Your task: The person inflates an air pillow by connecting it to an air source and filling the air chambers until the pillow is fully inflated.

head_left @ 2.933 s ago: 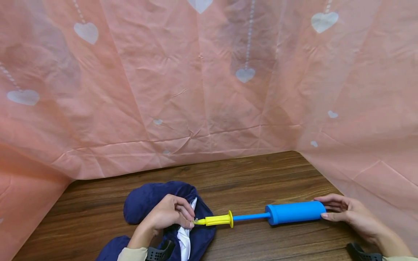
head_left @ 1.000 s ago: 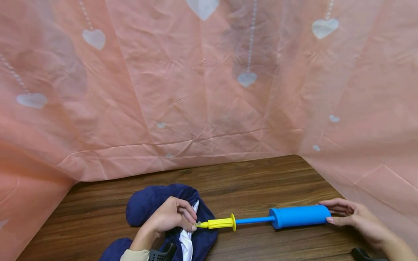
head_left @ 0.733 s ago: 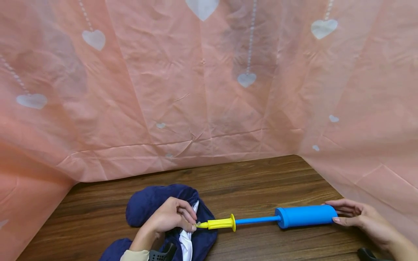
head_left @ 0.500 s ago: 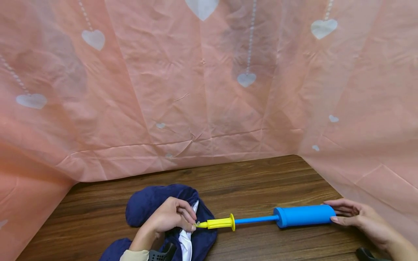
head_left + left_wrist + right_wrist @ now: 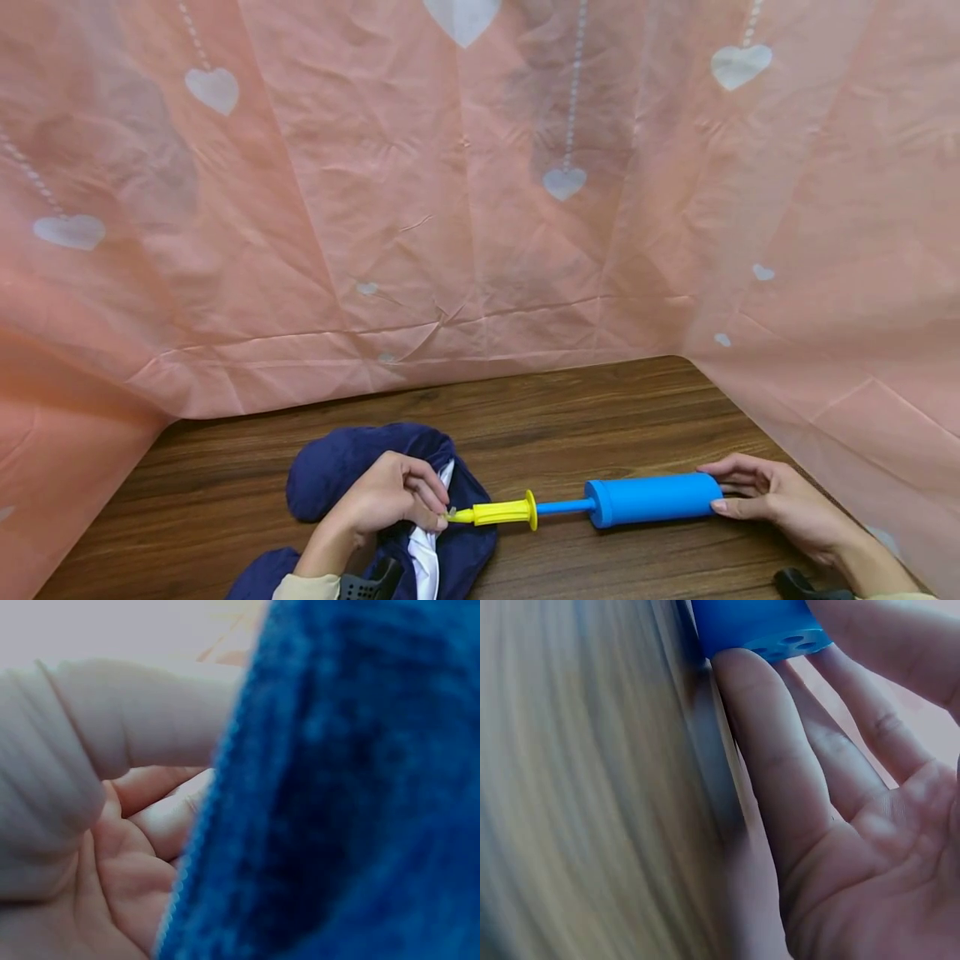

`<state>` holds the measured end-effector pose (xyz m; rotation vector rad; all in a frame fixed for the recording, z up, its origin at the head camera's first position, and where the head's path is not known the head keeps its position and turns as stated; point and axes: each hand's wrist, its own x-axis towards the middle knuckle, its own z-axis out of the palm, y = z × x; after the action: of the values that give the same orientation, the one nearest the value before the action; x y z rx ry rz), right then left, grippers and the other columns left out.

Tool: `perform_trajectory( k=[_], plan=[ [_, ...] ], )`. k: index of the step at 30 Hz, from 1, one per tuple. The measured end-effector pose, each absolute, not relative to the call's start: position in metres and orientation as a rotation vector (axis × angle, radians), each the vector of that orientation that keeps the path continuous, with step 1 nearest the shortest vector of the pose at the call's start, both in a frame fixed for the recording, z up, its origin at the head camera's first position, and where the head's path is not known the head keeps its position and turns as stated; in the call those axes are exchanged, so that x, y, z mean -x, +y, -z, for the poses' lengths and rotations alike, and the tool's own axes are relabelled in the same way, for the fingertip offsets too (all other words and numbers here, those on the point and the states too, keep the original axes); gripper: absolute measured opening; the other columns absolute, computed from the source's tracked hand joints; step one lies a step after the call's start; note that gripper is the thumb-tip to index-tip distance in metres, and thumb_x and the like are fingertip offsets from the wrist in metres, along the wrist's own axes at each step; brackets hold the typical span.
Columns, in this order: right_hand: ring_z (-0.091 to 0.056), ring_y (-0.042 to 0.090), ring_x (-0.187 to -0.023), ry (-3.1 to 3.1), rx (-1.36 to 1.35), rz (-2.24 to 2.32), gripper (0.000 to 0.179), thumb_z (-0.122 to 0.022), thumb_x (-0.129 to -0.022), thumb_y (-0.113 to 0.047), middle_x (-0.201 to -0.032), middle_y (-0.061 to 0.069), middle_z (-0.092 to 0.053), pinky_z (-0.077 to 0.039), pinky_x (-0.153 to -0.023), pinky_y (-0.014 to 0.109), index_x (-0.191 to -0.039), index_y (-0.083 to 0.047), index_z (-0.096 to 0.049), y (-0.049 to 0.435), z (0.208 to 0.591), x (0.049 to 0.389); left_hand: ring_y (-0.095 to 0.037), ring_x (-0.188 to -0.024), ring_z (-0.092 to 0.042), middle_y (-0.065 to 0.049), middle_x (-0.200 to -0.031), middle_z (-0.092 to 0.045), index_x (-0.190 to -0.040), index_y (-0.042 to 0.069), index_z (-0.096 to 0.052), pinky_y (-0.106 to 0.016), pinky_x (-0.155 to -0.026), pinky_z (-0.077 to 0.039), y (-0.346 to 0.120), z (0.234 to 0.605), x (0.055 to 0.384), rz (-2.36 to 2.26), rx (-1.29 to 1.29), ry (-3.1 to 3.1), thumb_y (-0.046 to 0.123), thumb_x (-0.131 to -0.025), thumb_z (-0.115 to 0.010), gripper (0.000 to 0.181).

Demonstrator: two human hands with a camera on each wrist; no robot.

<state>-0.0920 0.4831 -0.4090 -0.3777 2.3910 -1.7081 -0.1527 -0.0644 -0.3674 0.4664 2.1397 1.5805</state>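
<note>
A navy U-shaped neck pillow [image 5: 348, 462] lies on the table with a white inner lining [image 5: 423, 558] showing through its open seam. At that opening my left hand [image 5: 386, 500] pinches a small clear valve, mostly hidden by the fingers, where the yellow nozzle and handle [image 5: 501, 512] of a hand pump meet it. A short length of blue rod [image 5: 564, 507] joins the handle to the blue pump barrel [image 5: 658, 498]. My right hand [image 5: 776, 508] grips the barrel's far end, thumb in front. In the right wrist view, fingertips touch the holed blue end cap [image 5: 787, 645].
The brown wooden table [image 5: 600, 408] is bounded at the back and both sides by a pink curtain [image 5: 465, 208] with pale hearts. Black straps with cameras sit on both wrists. Blue cloth with a zipper edge [image 5: 195, 855] fills much of the left wrist view.
The right hand and blue barrel first slid right, lengthening the visible rod, then slid left toward the yellow handle, leaving less rod showing. The left hand keeps its pinch at the nozzle.
</note>
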Motion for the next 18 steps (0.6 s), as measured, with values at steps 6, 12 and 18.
perform_trajectory(
  k=[6, 12, 18],
  plan=[
    [-0.067, -0.004, -0.116, 2.364, 0.402, 1.694, 0.035, -0.068, -0.102, -0.002, -0.128, -0.026, -0.070, -0.059, -0.092, 0.023, -0.137, 0.003, -0.064, 0.457, 0.409, 0.096, -0.017, -0.076, -0.077, -0.011, -0.085, -0.082, -0.098, -0.003, -0.079, -0.027, -0.069, -0.060, -0.064, 0.368, 0.154, -1.577, -0.472, 2.145, -0.007, -0.073, -0.090, 0.028],
    [-0.068, 0.000, -0.114, 2.371, 0.396, 1.676, 0.042, -0.074, -0.099, -0.006, -0.125, -0.018, -0.072, -0.059, -0.092, 0.024, -0.136, 0.009, -0.061, 0.432, 0.407, 0.098, -0.017, -0.076, -0.077, -0.011, -0.086, -0.082, -0.098, -0.003, -0.079, -0.027, -0.069, -0.060, -0.064, 0.366, 0.154, -1.575, -0.473, 2.147, -0.007, -0.073, -0.090, 0.028],
    [-0.068, 0.002, -0.114, 2.348, 0.428, 1.656, 0.046, -0.077, -0.097, -0.009, -0.126, -0.007, -0.072, -0.059, -0.093, 0.024, -0.136, 0.010, -0.061, 0.417, 0.404, 0.098, -0.016, -0.075, -0.077, -0.011, -0.085, -0.082, -0.097, -0.003, -0.078, -0.027, -0.068, -0.059, -0.063, 0.366, 0.153, -1.575, -0.473, 2.152, -0.006, -0.072, -0.091, 0.028]
  ],
)
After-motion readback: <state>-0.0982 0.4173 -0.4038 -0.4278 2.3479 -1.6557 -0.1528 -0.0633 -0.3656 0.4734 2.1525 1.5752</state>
